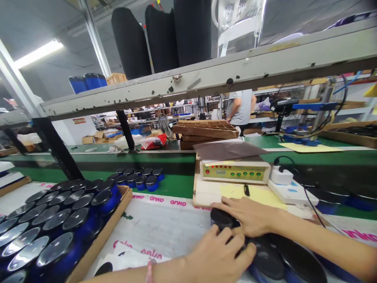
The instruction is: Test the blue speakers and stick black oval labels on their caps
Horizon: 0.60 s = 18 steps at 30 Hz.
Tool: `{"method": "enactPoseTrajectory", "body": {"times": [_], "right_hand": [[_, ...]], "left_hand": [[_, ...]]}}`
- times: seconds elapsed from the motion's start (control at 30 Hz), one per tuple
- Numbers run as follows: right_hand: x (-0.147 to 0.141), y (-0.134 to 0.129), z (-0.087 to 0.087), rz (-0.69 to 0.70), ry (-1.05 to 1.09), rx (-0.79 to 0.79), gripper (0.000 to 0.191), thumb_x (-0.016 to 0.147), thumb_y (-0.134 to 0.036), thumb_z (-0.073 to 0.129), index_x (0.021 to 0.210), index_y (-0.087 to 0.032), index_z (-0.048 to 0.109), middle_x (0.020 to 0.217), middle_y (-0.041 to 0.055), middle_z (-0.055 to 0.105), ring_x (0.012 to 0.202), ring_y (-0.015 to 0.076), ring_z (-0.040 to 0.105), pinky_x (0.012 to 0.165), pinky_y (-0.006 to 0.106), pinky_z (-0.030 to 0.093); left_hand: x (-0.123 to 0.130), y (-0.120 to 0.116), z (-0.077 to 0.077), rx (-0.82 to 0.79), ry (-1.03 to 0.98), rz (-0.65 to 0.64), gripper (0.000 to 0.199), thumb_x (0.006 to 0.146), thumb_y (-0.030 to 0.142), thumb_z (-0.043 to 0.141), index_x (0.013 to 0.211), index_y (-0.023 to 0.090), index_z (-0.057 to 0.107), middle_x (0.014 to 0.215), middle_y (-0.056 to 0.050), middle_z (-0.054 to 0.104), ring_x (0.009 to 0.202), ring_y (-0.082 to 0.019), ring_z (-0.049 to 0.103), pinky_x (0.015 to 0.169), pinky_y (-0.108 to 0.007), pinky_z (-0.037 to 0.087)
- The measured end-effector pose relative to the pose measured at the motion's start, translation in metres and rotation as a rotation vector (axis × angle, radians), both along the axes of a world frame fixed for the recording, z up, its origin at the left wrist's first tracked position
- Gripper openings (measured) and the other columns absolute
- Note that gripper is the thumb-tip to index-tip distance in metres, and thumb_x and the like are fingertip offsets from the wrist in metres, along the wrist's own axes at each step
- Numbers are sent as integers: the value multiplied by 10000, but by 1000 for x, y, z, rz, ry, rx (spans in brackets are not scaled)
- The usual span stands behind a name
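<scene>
Both hands meet at a black-topped round piece (222, 218) at the lower right of the head view. My left hand (216, 255) reaches in from the bottom, a pink band on its wrist, its curled fingers on the near side of the piece. My right hand (247, 214) comes from the right, its fingers bent over the top and far side. The underside of the piece is hidden. Close to the hands stand several blue containers with black tops (268, 257), partly covered by the right forearm.
A cardboard tray (118, 220) of blue containers with glossy black tops fills the left. More containers (151, 181) stand on the green belt (176, 169). A control box (235, 173) and white power strip (297, 192) lie behind the hands. A shelf (188, 78) crosses above; a person (243, 108) stands beyond.
</scene>
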State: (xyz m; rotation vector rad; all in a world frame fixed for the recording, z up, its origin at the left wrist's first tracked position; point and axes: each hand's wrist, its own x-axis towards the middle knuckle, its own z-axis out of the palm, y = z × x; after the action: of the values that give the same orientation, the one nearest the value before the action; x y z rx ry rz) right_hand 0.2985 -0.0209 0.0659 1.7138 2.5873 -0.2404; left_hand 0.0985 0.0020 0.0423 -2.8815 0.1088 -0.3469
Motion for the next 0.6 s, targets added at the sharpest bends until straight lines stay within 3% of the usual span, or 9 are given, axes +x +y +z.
{"method": "enactPoseTrajectory", "body": {"times": [0.13, 0.3, 0.43, 0.6], "right_hand": [[7, 2, 6, -48, 127, 14, 592, 785, -374, 556, 1323, -168, 419, 1139, 150, 591, 972, 306, 601, 835, 410, 444], [1, 29, 42, -326, 373, 97, 647, 741, -486, 631, 1282, -201, 420, 1241, 125, 561, 1086, 303, 548, 914, 390, 410], [-41, 91, 54, -451, 439, 116, 546, 817, -498, 562, 1240, -180, 427, 1194, 123, 572, 1032, 249, 570, 883, 350, 437], [-109, 182, 33, -694, 459, -49, 441, 878, -423, 555, 1222, -157, 482, 1153, 98, 562, 931, 206, 595, 782, 400, 509]], "left_hand": [[30, -11, -25, -59, -76, 83, 809, 812, 705, 336, 1323, 78, 349, 1159, -129, 573, 977, -258, 516, 847, -385, 428], [54, -16, -33, -257, 7, 212, 835, 767, 736, 383, 1281, 80, 404, 1103, -143, 592, 932, -288, 557, 827, -417, 460], [35, -17, -11, -359, 123, 298, 763, 777, 694, 434, 1196, 58, 482, 1084, -153, 590, 908, -293, 576, 822, -424, 480], [-39, 7, 45, -417, 114, 611, 662, 728, 607, 586, 1187, 139, 493, 1125, -133, 569, 949, -343, 575, 808, -474, 486]]}}
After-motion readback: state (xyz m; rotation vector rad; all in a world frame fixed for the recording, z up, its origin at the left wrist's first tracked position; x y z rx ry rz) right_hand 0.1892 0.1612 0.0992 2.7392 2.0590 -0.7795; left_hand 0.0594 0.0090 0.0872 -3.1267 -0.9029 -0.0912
